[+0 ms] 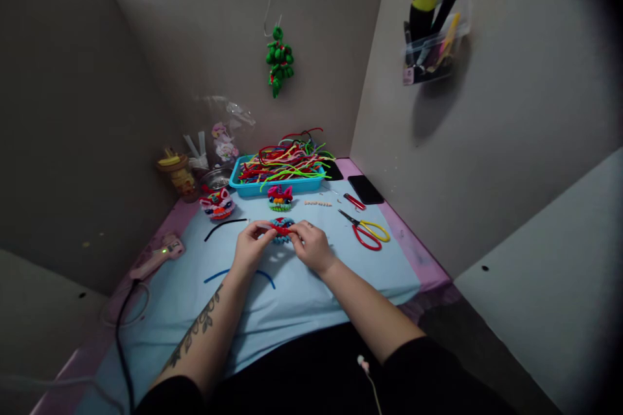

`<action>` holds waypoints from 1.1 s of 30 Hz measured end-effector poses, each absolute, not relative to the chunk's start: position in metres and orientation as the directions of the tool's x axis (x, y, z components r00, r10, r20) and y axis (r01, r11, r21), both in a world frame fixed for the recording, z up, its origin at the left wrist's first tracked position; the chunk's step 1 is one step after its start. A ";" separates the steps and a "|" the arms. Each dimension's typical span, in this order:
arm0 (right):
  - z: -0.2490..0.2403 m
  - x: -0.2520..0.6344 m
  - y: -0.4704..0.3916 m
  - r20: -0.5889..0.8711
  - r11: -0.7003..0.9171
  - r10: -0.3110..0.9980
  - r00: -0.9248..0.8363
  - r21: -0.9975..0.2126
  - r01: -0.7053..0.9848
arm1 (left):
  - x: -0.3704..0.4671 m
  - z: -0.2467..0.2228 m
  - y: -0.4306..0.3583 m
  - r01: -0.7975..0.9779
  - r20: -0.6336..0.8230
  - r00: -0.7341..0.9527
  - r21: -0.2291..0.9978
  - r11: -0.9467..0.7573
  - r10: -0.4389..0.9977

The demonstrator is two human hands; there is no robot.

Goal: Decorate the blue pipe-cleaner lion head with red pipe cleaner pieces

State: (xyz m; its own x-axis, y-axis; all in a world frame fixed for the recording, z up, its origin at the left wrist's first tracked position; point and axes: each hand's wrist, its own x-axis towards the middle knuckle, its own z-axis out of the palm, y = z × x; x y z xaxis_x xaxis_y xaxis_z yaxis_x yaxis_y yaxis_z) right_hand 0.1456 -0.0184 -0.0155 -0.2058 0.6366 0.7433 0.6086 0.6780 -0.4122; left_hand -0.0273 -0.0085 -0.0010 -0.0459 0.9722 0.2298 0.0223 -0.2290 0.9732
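My left hand (252, 245) and my right hand (312, 246) meet over the middle of the table, both closed in a pinch. Between their fingertips is a short red pipe cleaner piece (281, 230). Just behind and under it shows a blue fuzzy pipe cleaner figure (282, 240), partly covered by the fingers. A red and green animal head (280, 198) stands beyond my hands, and a pink and red one (217, 205) sits to its left. One black pipe cleaner (224, 225) lies left of my left hand; a blue pipe cleaner (217, 276) passes beneath my left forearm.
A blue tray (272, 189) heaped with coloured pipe cleaners stands at the back. Scissors (365, 231), a red cutter (355, 201) and a phone (365, 189) lie at right. A glue gun (158, 258) with a cord is at left. Partition walls surround the table.
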 end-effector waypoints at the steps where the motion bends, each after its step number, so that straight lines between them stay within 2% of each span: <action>1: -0.015 0.145 -0.018 0.747 0.677 0.631 -0.210 -0.398 0.619 | -0.027 -0.001 -0.009 0.027 0.220 -0.053 0.975 -0.219 0.974; 13: -0.014 0.142 -0.017 0.745 0.588 0.629 -0.223 -0.268 0.763 | -0.013 -0.001 -0.011 -0.177 -0.020 -0.152 0.984 -0.007 0.988; 22: -0.014 0.139 -0.012 0.718 0.516 0.636 -0.281 -0.125 0.848 | -0.011 -0.011 -0.007 -0.189 -0.023 -0.194 0.982 -0.015 0.981; 26: -0.014 0.138 -0.011 0.701 0.510 0.655 -0.281 -0.137 0.849 | -0.009 -0.012 -0.007 -0.192 -0.010 -0.224 0.981 -0.034 0.975; 30: -0.013 0.141 -0.011 0.729 0.581 0.620 -0.289 -0.179 0.794 | -0.012 -0.012 -0.004 -0.196 0.057 -0.233 0.975 -0.104 0.971; 33: -0.015 0.144 -0.011 0.755 0.623 0.598 -0.269 -0.227 0.749 | -0.017 -0.008 -0.002 -0.295 0.128 -0.236 0.935 -0.196 0.963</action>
